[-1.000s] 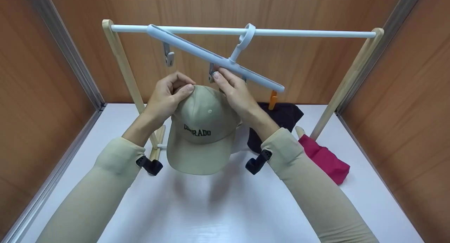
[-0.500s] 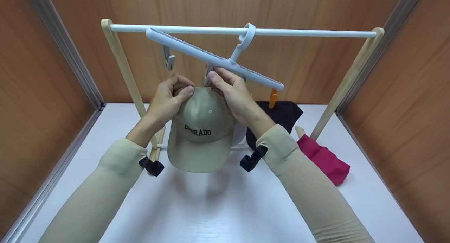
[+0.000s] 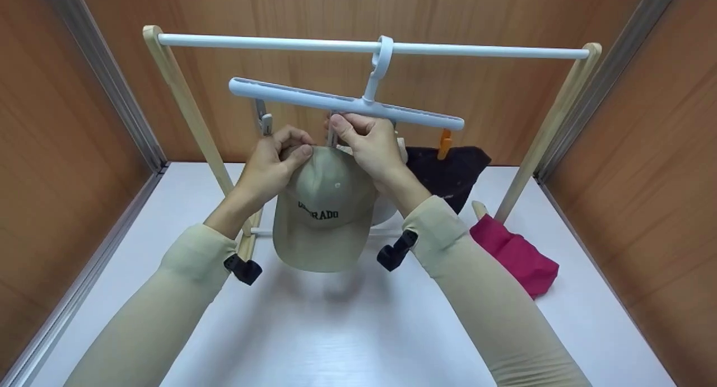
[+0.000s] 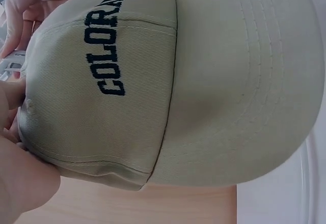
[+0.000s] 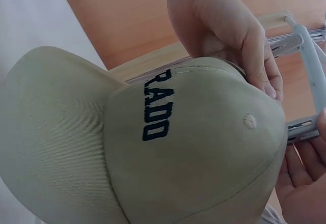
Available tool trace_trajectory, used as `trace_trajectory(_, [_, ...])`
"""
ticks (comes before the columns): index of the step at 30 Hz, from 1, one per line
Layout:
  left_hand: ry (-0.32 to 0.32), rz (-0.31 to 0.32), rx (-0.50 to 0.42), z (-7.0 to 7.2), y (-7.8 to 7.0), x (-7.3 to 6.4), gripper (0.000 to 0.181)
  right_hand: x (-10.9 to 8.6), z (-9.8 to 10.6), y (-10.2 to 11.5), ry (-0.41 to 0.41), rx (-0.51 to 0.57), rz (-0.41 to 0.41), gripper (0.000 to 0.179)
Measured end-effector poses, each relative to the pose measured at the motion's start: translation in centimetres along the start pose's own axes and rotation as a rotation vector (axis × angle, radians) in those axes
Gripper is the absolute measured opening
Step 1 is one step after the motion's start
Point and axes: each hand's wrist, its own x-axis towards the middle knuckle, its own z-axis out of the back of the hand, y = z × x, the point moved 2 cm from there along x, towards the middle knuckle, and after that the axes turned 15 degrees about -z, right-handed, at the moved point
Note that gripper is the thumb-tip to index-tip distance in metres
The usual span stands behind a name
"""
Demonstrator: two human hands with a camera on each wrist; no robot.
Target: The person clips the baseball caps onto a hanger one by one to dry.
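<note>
A beige cap (image 3: pixel 326 208) with dark lettering hangs brim-down below the light blue hanger (image 3: pixel 302 98). My left hand (image 3: pixel 274 166) pinches the cap's crown at its left side. With thumb and fingers, my right hand (image 3: pixel 372 146) holds a grey clip (image 3: pixel 332 135) under the hanger, right at the top of the cap. In the right wrist view the clip (image 5: pixel 301 128) meets the crown edge; whether its jaws grip the fabric, I cannot tell. The lettering on the cap (image 4: pixel 107 122) faces the left wrist camera.
The hanger hooks over a white rail (image 3: pixel 252 42) on a wooden stand. Another grey clip (image 3: pixel 264 121) hangs at its left. An orange clip (image 3: pixel 445 144) holds a black cap (image 3: pixel 448 171); something white shows behind my right hand. Crimson cloth (image 3: pixel 515 255) lies at right.
The hanger has swung from a steep slant to nearly level, its left end dropping. The cap's top has lowered slightly. My right hand has moved slightly left with the clip.
</note>
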Motion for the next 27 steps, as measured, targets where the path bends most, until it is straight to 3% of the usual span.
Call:
trace_trajectory(7, [0.019,-0.006,0.054,-0.6,0.1,-0.2,0.02,0.1,0.2,-0.1,-0.088,-0.044,-0.004,0.027])
trace_trajectory(14, [0.041,-0.027,0.084,-1.4,0.1,-0.2,0.016,0.0,0.5,-0.2,-0.121,-0.045,-0.016,0.027])
trace_trajectory(27, [-0.049,-0.018,0.013,-2.6,0.1,-0.4,0.018,0.1,0.1,-0.4,-0.117,-0.006,-0.012,0.025])
